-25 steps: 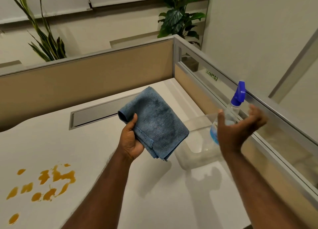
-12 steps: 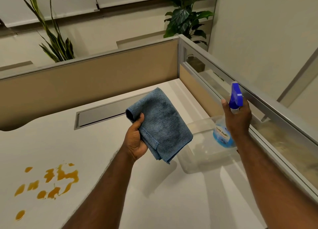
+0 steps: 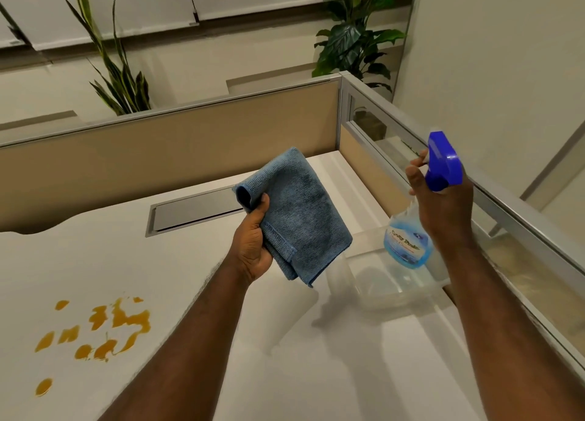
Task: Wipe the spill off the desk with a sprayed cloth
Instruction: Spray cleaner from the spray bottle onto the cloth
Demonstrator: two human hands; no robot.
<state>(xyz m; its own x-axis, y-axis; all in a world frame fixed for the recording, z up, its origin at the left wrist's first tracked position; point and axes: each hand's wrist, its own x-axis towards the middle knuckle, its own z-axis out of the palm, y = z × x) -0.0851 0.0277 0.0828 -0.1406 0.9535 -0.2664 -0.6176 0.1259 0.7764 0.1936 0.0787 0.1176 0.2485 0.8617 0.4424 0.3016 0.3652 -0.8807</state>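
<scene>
Right of the spill (image 3: 98, 329) | left hand (image 3: 253, 246) pinches cloth (image 3: 300, 218) face-out to catch mist | right hand (image 3: 443, 211) wraps spray bottle (image 3: 411, 240), nozzle cloth-ward | spraying pending

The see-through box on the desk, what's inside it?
The clear box looks empty. The spray bottle, held above it in the right hand, covers its far side, so that part can't be seen.

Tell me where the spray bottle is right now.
In the head view, the spray bottle is on the right, lifted in the right hand above the clear container, across from the blue cloth that the left hand holds.
</scene>
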